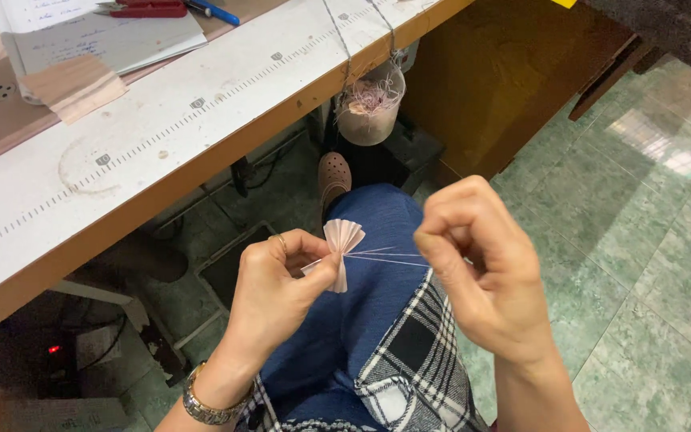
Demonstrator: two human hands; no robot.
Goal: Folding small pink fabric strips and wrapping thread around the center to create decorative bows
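2 bare hands work above a lap in blue jeans. Left hand (277, 280) pinches a small pink pleated fan (342, 244) of fabric at its middle between thumb and fingertips. Pale thread (385, 256) runs from the fan to the right hand (481, 264), whose fingers are curled closed around the thread's far end. Near the upper left, a white work table (161, 136) carries a printed ruler strip, and a small cup (371, 108) of thread scraps hangs from its edge.
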